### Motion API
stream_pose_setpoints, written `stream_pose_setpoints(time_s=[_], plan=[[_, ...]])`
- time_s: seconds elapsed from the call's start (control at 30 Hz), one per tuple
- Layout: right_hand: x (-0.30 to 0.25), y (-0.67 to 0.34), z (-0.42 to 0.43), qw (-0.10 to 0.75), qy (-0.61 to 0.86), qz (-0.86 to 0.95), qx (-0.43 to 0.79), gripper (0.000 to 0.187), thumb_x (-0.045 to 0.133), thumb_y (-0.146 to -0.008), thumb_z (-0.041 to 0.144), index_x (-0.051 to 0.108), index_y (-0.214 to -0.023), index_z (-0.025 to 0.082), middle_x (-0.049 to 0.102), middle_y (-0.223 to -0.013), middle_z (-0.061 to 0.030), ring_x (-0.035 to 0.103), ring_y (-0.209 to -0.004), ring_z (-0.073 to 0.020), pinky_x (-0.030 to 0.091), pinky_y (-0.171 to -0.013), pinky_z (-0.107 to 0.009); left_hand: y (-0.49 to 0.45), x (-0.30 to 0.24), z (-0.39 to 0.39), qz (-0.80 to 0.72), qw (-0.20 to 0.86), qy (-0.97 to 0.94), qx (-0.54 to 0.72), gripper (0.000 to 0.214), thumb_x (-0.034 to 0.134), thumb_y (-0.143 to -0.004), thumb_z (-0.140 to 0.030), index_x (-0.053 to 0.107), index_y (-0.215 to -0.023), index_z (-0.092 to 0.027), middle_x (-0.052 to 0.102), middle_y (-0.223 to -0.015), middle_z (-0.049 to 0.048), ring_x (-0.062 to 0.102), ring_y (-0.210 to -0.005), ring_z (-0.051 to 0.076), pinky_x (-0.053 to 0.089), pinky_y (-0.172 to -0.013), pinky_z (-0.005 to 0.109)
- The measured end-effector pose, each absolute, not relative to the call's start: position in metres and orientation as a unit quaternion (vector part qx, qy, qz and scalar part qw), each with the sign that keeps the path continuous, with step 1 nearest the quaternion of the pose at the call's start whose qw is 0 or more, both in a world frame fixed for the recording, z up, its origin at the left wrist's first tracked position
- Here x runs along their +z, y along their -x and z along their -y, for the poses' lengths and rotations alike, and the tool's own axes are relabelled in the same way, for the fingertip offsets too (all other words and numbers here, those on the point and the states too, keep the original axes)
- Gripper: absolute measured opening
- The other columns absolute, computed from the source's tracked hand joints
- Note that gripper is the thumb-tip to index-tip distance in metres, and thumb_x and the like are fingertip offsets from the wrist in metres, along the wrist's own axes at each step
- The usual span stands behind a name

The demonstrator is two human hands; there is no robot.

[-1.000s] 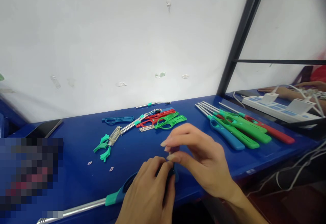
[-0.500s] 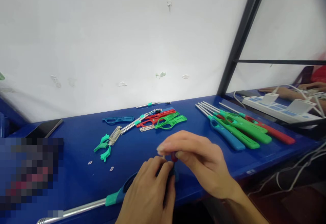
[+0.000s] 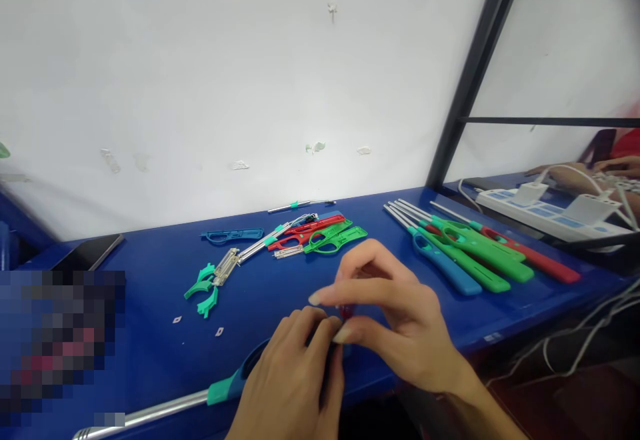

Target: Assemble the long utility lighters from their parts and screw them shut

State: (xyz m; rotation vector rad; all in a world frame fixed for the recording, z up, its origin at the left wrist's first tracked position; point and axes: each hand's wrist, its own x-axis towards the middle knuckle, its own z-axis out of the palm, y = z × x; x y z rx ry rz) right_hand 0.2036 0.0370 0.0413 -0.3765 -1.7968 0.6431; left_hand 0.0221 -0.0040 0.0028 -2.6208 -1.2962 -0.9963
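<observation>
My left hand (image 3: 295,373) presses down on a blue long-reach lighter (image 3: 255,357) at the table's front edge. Its metal tube (image 3: 165,413) with a teal collar points to the lower left, and the handle is mostly covered by my fingers. My right hand (image 3: 395,313) is close above, thumb and fingers bent around a small red handle (image 3: 346,311), which looks like a screwdriver's. Its tip is hidden behind my left fingers. Past my hands lie open red and green lighter shells (image 3: 335,237), a blue shell half (image 3: 233,235) and clear fuel tanks (image 3: 227,267).
Several whole lighters (image 3: 460,253) lie in a bunch at the right. Teal triggers (image 3: 203,287) and small white pieces (image 3: 219,331) are scattered to the left. A phone (image 3: 97,253) rests further left. Beyond a black post (image 3: 465,87) are a power strip (image 3: 550,217) and another person's hands.
My right index finger has straightened, and the other fingers have lifted and curled behind the red handle. The thumb has moved lower, nearer my left fingers. My left hand and the lighter stay put.
</observation>
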Motion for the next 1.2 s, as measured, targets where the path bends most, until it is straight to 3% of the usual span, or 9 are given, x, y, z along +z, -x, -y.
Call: stream_pose_setpoints(time_s=[0.1, 0.2, 0.3, 0.47, 0.63, 0.77, 0.93, 1.1, 1.2], plan=[[0.04, -0.204, -0.039, 0.542, 0.124, 0.77, 0.313, 0.04, 0.054, -0.111, 0.017, 0.071, -0.143, 0.033, 0.07, -0.119, -0.0042, 0.068, -0.102, -0.0173, 0.058, -0.087, -0.031, -0.021, 0.002, 0.005, 0.434, 0.009, 0.844, -0.314, 0.032, 0.048, -0.096, -0.013, 0.062, -0.124, -0.023, 0.075, -0.111, 0.0103, 0.077, -0.097, 0.028, 0.068, -0.082, 0.045], [0.038, -0.204, -0.041, 0.573, 0.118, 0.751, 0.307, 0.043, 0.068, -0.103, 0.011, 0.074, -0.136, 0.037, 0.07, -0.108, 0.0002, 0.068, -0.094, -0.0147, 0.058, -0.085, -0.028, -0.017, 0.005, 0.004, 0.433, -0.018, 0.85, -0.298, 0.035, 0.051, -0.096, -0.013, 0.065, -0.126, -0.023, 0.075, -0.117, 0.0105, 0.077, -0.102, 0.027, 0.068, -0.084, 0.044], [0.039, -0.205, -0.04, 0.585, 0.148, 0.746, 0.281, 0.036, 0.079, -0.097, 0.017, 0.079, -0.127, 0.036, 0.067, -0.106, 0.0009, 0.066, -0.094, -0.0141, 0.057, -0.087, -0.027, -0.011, 0.009, 0.001, 0.437, -0.023, 0.863, -0.254, 0.032, 0.054, -0.099, -0.016, 0.071, -0.125, -0.026, 0.075, -0.114, 0.0091, 0.075, -0.1, 0.031, 0.067, -0.083, 0.052], [0.042, -0.205, -0.039, 0.553, 0.112, 0.763, 0.316, 0.039, 0.053, -0.11, 0.013, 0.073, -0.138, 0.031, 0.076, -0.12, -0.0027, 0.07, -0.111, -0.017, 0.058, -0.093, -0.03, -0.003, 0.013, -0.004, 0.464, -0.028, 0.864, -0.194, 0.038, 0.057, -0.103, -0.025, 0.07, -0.138, -0.033, 0.074, -0.116, 0.0093, 0.072, -0.098, 0.033, 0.062, -0.088, 0.064], [0.039, -0.2, -0.038, 0.582, 0.136, 0.749, 0.286, 0.032, 0.08, -0.096, 0.014, 0.081, -0.123, 0.032, 0.072, -0.105, 0.0006, 0.069, -0.095, -0.0139, 0.058, -0.086, -0.024, -0.002, 0.01, -0.002, 0.471, -0.081, 0.85, -0.219, 0.042, 0.051, -0.101, -0.018, 0.068, -0.138, -0.028, 0.069, -0.123, 0.0109, 0.071, -0.105, 0.031, 0.062, -0.095, 0.058], [0.04, -0.198, -0.036, 0.563, 0.135, 0.767, 0.278, 0.038, 0.058, -0.108, 0.011, 0.074, -0.137, 0.028, 0.074, -0.12, -0.0042, 0.07, -0.109, -0.0169, 0.058, -0.094, -0.029, 0.0, 0.01, -0.002, 0.484, -0.11, 0.84, -0.219, 0.033, 0.053, -0.101, -0.021, 0.071, -0.129, -0.024, 0.069, -0.123, 0.011, 0.069, -0.111, 0.03, 0.061, -0.101, 0.054], [0.038, -0.197, -0.038, 0.621, 0.176, 0.729, 0.229, 0.033, 0.077, -0.096, 0.01, 0.081, -0.121, 0.032, 0.07, -0.104, 0.0003, 0.068, -0.091, -0.0144, 0.057, -0.082, -0.027, 0.001, 0.011, -0.002, 0.471, -0.102, 0.846, -0.226, 0.031, 0.053, -0.101, -0.021, 0.073, -0.124, -0.025, 0.069, -0.122, 0.0102, 0.071, -0.107, 0.03, 0.063, -0.097, 0.052], [0.039, -0.2, -0.038, 0.58, 0.183, 0.752, 0.253, 0.038, 0.055, -0.109, 0.013, 0.073, -0.137, 0.031, 0.075, -0.12, -0.0038, 0.069, -0.11, -0.0187, 0.058, -0.093, -0.033, 0.0, 0.01, -0.003, 0.46, -0.094, 0.854, -0.224, 0.041, 0.053, -0.101, -0.019, 0.068, -0.139, -0.022, 0.069, -0.117, 0.0106, 0.072, -0.104, 0.029, 0.063, -0.097, 0.052], [0.038, -0.201, -0.038, 0.603, 0.18, 0.738, 0.245, 0.036, 0.067, -0.103, 0.01, 0.078, -0.128, 0.034, 0.073, -0.107, -0.0007, 0.069, -0.098, -0.0163, 0.058, -0.084, -0.029, 0.0, 0.01, -0.004, 0.456, -0.093, 0.855, -0.228, 0.04, 0.053, -0.102, -0.019, 0.069, -0.139, -0.023, 0.069, -0.119, 0.0109, 0.072, -0.106, 0.029, 0.063, -0.097, 0.053]])
